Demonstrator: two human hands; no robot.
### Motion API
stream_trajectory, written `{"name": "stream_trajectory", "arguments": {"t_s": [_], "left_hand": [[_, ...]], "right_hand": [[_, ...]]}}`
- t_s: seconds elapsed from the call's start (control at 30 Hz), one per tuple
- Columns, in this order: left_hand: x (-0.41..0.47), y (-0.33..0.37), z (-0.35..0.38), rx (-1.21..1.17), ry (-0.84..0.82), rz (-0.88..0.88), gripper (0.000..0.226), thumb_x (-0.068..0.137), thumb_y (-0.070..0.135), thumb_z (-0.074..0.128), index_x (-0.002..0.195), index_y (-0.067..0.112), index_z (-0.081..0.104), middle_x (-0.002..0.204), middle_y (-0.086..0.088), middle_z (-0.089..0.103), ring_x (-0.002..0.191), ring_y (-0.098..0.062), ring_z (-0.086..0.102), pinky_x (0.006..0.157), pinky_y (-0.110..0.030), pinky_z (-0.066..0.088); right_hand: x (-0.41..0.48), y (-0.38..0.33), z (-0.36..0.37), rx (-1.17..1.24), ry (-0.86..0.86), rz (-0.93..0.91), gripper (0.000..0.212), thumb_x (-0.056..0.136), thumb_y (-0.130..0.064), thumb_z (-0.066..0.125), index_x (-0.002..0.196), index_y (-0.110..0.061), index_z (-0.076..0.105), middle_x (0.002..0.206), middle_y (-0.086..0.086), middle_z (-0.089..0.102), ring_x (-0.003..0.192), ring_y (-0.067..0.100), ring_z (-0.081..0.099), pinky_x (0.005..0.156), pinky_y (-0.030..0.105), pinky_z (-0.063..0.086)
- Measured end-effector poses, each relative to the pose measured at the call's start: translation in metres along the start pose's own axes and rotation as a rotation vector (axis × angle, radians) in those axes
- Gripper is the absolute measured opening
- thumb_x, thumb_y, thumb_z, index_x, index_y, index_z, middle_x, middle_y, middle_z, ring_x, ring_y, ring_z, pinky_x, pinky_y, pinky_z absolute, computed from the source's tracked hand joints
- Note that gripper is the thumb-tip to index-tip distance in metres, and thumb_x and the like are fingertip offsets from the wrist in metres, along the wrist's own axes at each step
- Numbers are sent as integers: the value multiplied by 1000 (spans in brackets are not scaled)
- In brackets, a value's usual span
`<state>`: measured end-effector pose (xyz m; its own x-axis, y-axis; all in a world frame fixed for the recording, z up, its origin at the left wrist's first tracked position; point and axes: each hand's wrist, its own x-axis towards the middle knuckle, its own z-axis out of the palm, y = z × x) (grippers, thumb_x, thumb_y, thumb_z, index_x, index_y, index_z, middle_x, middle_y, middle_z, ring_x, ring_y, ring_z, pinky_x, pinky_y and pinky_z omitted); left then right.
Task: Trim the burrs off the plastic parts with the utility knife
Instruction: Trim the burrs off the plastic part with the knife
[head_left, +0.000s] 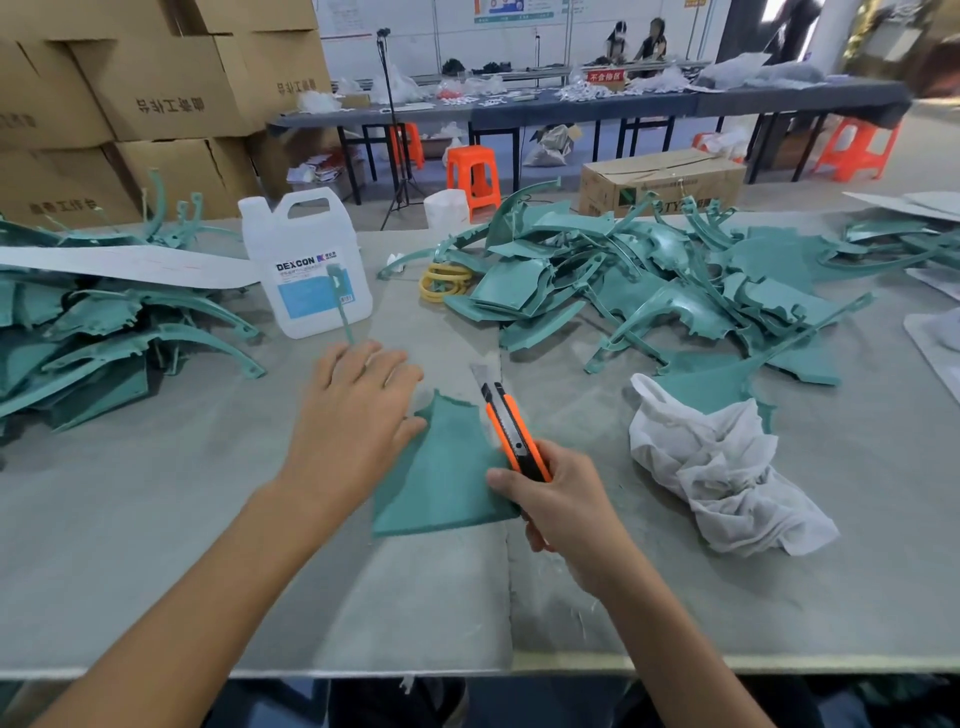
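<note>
A flat teal plastic part (441, 478) lies on the grey table in front of me. My left hand (353, 410) rests on its upper left edge with fingers spread and nearly straight. My right hand (561, 504) grips an orange and black utility knife (511, 426) at the part's right edge. The blade is extended and points away from me, just past the part's top right corner. A thin teal strip (340, 301) stands up beyond my left fingers.
Piles of teal parts lie at the left (104, 332) and at the back right (649, 286). A white DEXCON jug (306, 260), yellow rings (444, 283) and a crumpled white cloth (722, 467) sit around the work spot. Cardboard boxes stand behind.
</note>
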<state>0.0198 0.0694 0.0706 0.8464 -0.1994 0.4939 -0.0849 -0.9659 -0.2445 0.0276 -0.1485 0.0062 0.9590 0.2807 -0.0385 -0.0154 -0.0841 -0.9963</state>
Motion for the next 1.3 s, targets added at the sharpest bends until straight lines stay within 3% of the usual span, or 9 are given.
{"name": "stream_trajectory", "arguments": {"t_s": [0.1,0.2,0.3,0.5,0.63,0.73,0.87,1.03,1.3], "left_hand": [[-30,11,27,-353,218,-303,58,78,31,83,126,16,54,124,-6,56,112,-30,52,97,-40,36],[-46,14,52,-929,-72,-863,78,79,49,81,140,15,44,134,-7,55,114,-23,59,101,-45,48],[-51,17,64,-1459,-280,-998,49,83,49,74,113,11,66,108,-11,75,90,-21,75,79,-39,60],[-52,6,78,-767,-393,-628,49,81,79,56,103,35,55,80,16,71,69,-2,67,60,-30,50],[-43,-9,88,-621,-448,-325,40,95,70,41,128,49,49,109,12,70,100,-20,66,83,-38,53],[-36,-16,94,-484,-571,-189,38,103,57,35,140,54,41,117,0,63,113,-27,58,91,-38,47],[-44,-6,90,-416,-487,-273,67,88,81,35,145,47,41,136,4,46,128,-23,41,104,-41,34],[-80,13,87,-396,-668,-298,125,51,110,24,155,41,15,163,7,17,149,-18,15,117,-45,15],[-63,22,101,-587,-691,-277,131,53,105,34,160,35,9,169,10,1,154,-11,-2,124,-46,-2]], "right_hand": [[-11,8,8,83,93,39,19,89,-14,75,89,-1,61,58,-3,46,42,15,41,40,25,39],[-22,16,14,152,101,72,21,90,-14,75,97,1,62,60,1,45,43,15,41,39,26,38],[-33,26,21,189,48,121,22,91,-14,75,103,-2,60,61,4,47,44,17,42,39,28,37],[-42,33,15,188,-72,234,16,96,-22,70,102,-9,63,66,3,56,50,17,52,38,25,35],[-52,36,15,179,-71,232,34,90,-33,72,103,-3,62,80,8,62,48,17,56,35,22,33],[-51,38,4,15,29,154,20,95,-34,67,97,-15,64,79,9,69,47,15,54,38,24,37],[-42,40,-27,-320,43,39,10,99,-46,55,100,-38,61,80,-3,70,52,5,57,48,27,45],[-34,41,-63,-669,-28,-84,11,99,-50,51,108,-46,50,81,-13,67,65,8,62,63,38,52],[-20,31,-65,-1142,-136,-206,23,101,-60,40,106,-39,44,78,-12,53,71,14,54,63,37,45]]}}
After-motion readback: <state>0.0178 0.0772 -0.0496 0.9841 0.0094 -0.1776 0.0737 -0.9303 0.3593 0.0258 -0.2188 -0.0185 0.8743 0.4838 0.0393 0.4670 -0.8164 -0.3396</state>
